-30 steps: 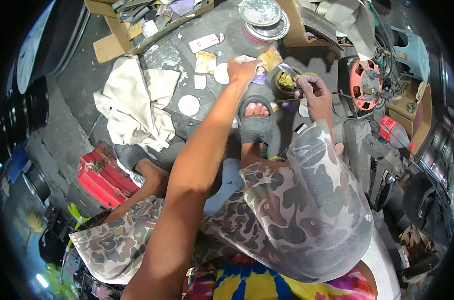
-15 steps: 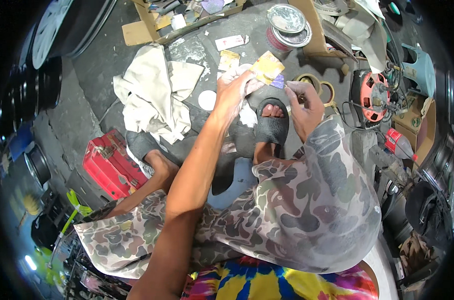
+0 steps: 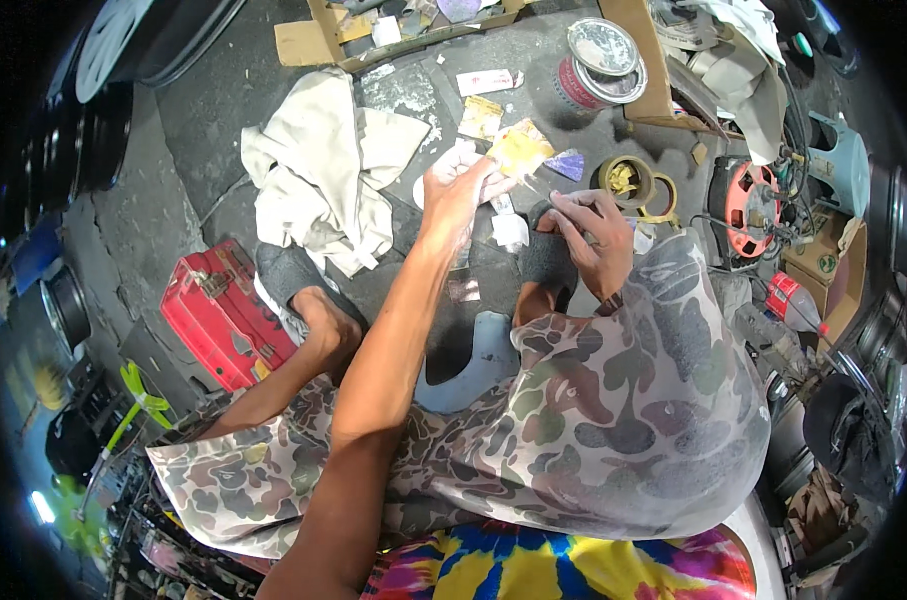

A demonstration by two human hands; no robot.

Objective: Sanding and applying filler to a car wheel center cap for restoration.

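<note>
My left hand, dusted white, pinches a yellow square sheet that looks like sandpaper, holding it above the floor. Just to its right, my right hand is closed, thumb and fingers together close to the sheet's near corner. Something thin may be at those fingertips, too small to make out. On the floor behind the sheet lie a second yellowish square piece and a purple piece. A white scrap lies between my hands and my feet.
A pale cloth and red toolbox lie left. Ahead stand a can with a lid on top and a carton of scraps. Tape rolls, an orange cable reel and a bottle are right.
The yellow sheet has come slightly nearer me and left, uncovering the purple piece on the floor. My right hand has moved in closer to the sheet. The whole view has shifted a little.
</note>
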